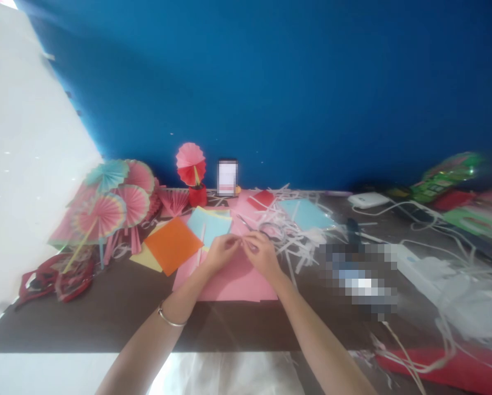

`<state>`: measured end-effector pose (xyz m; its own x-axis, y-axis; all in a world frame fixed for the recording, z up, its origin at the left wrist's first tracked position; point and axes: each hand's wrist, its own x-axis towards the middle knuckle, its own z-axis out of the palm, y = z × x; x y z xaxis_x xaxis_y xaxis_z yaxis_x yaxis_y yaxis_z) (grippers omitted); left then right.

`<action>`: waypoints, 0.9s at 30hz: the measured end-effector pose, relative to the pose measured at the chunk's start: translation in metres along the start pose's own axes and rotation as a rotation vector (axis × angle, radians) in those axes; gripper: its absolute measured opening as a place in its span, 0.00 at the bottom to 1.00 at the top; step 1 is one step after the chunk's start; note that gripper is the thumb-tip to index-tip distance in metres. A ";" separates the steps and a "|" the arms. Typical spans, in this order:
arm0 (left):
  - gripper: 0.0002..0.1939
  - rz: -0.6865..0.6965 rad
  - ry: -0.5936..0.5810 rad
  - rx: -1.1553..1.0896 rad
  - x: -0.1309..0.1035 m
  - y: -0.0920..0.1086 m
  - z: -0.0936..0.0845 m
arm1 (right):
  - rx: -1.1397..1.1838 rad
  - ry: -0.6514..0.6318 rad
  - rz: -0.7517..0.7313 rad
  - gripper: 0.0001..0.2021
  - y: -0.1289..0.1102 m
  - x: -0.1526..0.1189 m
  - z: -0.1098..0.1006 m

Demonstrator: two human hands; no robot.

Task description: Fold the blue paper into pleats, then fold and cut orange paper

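Over a pink sheet of paper, my left hand and my right hand meet fingertip to fingertip. Both are closed in a pinch. Whatever lies between the fingers is too small and blurred to make out. Just behind my right hand is a pair of scissors, partly covered by white paper strips. To the left of my left hand lie an orange square of paper and light blue paper.
Folded paper fans crowd the left, near a red strapped item. A pink-and-red fan stands in a red holder by a phone against the blue wall. At right are a power strip, cables and a pixelated object.
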<state>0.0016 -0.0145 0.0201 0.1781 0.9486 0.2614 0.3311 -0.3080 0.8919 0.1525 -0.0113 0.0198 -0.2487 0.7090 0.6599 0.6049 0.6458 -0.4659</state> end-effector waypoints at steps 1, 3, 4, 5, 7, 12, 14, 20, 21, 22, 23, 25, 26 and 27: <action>0.12 -0.003 0.004 -0.011 0.000 0.000 0.000 | -0.003 -0.005 -0.004 0.08 0.000 0.000 0.000; 0.13 -0.006 0.004 -0.029 0.000 -0.002 0.000 | -0.010 -0.006 -0.009 0.08 0.000 0.000 0.000; 0.14 -0.007 0.001 -0.037 0.000 -0.003 0.000 | -0.014 -0.005 -0.012 0.08 0.000 -0.001 0.000; 0.14 -0.009 -0.003 -0.045 -0.001 -0.003 0.001 | -0.021 -0.003 -0.017 0.08 0.001 -0.001 0.000; 0.15 -0.008 -0.009 -0.062 -0.001 -0.003 0.000 | -0.044 -0.002 -0.032 0.09 0.001 -0.001 0.000; 0.16 -0.060 -0.011 -0.071 0.000 -0.001 0.000 | -0.104 -0.026 -0.096 0.09 0.002 -0.001 -0.001; 0.16 -0.080 -0.009 -0.067 0.000 -0.001 0.001 | -0.126 -0.036 -0.110 0.09 0.001 -0.001 -0.001; 0.15 -0.068 0.008 -0.066 0.000 -0.005 0.002 | -0.181 -0.057 -0.123 0.09 -0.002 -0.001 -0.001; 0.15 -0.067 0.011 -0.062 0.000 -0.005 0.002 | -0.183 -0.050 -0.119 0.09 -0.002 -0.001 -0.001; 0.14 -0.065 0.011 -0.060 -0.001 -0.005 0.002 | -0.182 -0.042 -0.115 0.09 -0.002 -0.001 -0.001; 0.14 -0.064 0.011 -0.062 -0.001 -0.005 0.002 | -0.184 -0.036 -0.113 0.09 -0.002 -0.001 -0.001; 0.14 -0.069 0.010 -0.068 -0.001 -0.004 0.002 | -0.194 -0.040 -0.121 0.09 -0.002 -0.001 -0.001; 0.14 -0.073 0.009 -0.067 -0.001 -0.004 0.002 | -0.201 -0.048 -0.127 0.09 -0.002 -0.001 -0.001; 0.15 -0.076 0.009 -0.064 -0.001 -0.004 0.001 | -0.208 -0.057 -0.132 0.09 -0.002 -0.001 -0.002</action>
<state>0.0014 -0.0147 0.0160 0.1467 0.9697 0.1952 0.2830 -0.2302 0.9311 0.1527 -0.0135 0.0216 -0.3743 0.6410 0.6701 0.7059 0.6655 -0.2424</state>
